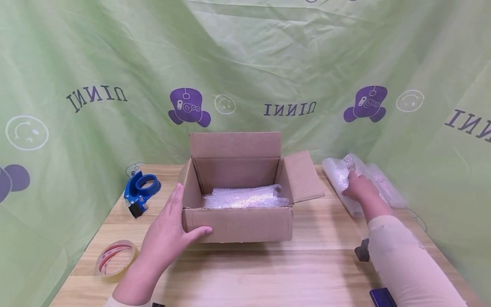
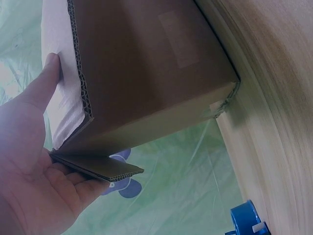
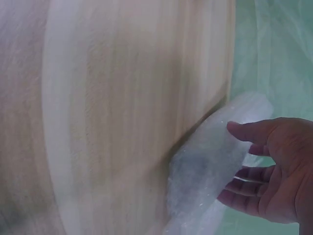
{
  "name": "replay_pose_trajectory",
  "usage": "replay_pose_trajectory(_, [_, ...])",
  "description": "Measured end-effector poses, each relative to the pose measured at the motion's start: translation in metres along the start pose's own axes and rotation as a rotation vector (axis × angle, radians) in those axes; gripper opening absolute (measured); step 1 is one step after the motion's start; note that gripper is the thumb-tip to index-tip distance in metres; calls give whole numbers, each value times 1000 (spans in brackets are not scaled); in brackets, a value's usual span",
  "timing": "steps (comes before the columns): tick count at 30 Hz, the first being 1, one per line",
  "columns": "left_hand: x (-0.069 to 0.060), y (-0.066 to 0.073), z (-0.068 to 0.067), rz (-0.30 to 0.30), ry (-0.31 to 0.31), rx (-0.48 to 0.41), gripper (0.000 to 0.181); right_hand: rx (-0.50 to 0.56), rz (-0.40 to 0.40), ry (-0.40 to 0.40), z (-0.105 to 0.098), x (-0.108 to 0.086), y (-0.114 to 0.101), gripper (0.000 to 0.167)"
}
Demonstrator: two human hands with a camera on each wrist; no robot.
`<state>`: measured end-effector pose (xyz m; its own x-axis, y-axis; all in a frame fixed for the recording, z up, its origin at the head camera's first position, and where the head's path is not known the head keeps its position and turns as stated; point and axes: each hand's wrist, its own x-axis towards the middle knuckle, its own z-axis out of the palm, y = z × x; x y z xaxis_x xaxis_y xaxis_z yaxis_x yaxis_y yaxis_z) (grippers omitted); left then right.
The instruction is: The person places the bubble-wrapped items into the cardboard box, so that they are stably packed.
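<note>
Head view: left hand [image 1: 168,230] grips one box [image 1: 245,225], one tape dispenser [image 1: 133,186] nearby.

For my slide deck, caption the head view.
Left hand on an open cardboard box; right hand at bubble wrap on the table.

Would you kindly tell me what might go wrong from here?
The box has its right flap sticking out, which might snag bubble wrap brought over by the right hand. That bubble wrap lies near the edge of the table and could slip off. The right sleeve might knock the dark blue object.
</note>
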<state>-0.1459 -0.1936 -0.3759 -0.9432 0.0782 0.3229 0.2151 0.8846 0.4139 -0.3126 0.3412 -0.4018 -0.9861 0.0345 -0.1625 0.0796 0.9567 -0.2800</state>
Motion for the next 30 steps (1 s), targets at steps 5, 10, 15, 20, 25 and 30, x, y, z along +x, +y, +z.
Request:
replay_pose_trajectory(5, [0,1,0,-3,-5,-5,127,-5,-2,6,3,-2,3,89])
replay_pose_trajectory(10, [1,1,0,-16,-16,-5,127,30,-8,3,6,-1,6,87])
replay_pose_trajectory(15, [1,1,0,-18,-22,-5,127,33,-10,15,8,-1,7,86])
replay_pose_trajectory(20, [1,0,0,-19,-23,-11,127,19,-23,21,11,-1,7,85])
replay_pose_trajectory(25, [2,0,-1,-24,-33,-14,127,15,-25,28,12,-2,9,87])
replay_pose_trajectory(30, [2,2,1,-27,-29,-18,127,12,-14,43,11,-2,10,86])
